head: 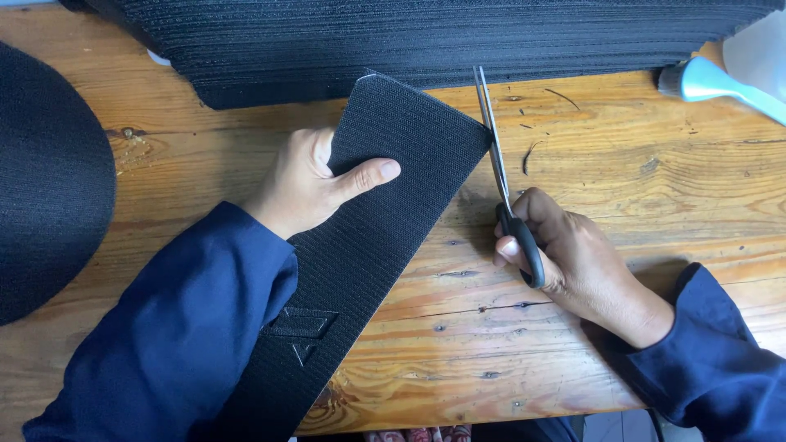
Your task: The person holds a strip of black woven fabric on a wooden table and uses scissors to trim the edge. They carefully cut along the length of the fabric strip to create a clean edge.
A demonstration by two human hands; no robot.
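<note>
A wide black woven strap [385, 213] lies diagonally across the wooden table [655, 196], its cut end pointing up and away. My left hand [315, 180] pinches the strap near that end, thumb on top. My right hand [573, 254] grips black-handled scissors [503, 176]. The blades point away from me and sit closed or nearly closed at the strap's right corner. Both arms wear dark blue sleeves.
A large stack of black ribbed material [426, 41] fills the far edge of the table. A round black roll [45, 180] sits at the left. A light blue handled tool [720, 86] lies at the far right. Small black thread scraps [532, 151] lie near the scissors.
</note>
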